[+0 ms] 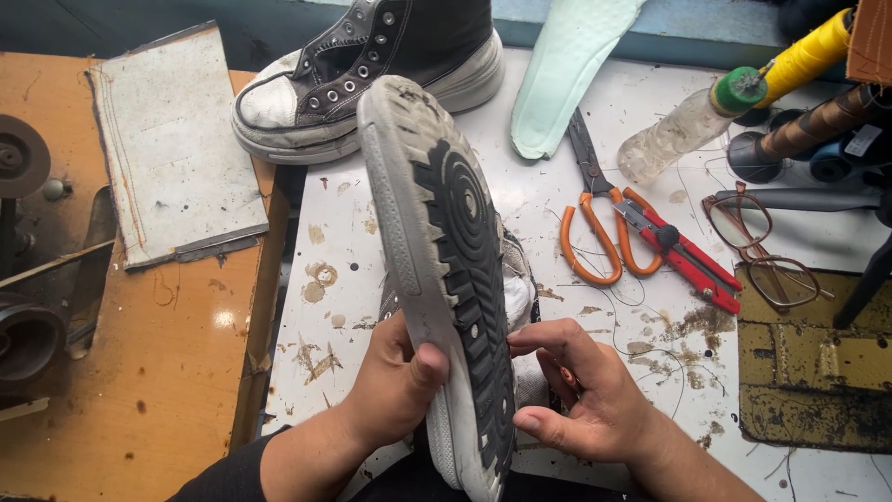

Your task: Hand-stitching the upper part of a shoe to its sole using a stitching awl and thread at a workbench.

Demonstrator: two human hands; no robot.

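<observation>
Both hands hold the upturned shoe [446, 279]: left hand [395, 381] clamps its sole edge, right hand [585, 390], fingers half-curled, steadies the side; best gripped firmly.

A shoe-repair workshop: a glue-stained worktop [372, 232], scissors [595, 223], thread spools [804, 46], and worn shoes [372, 74] lying about.
</observation>
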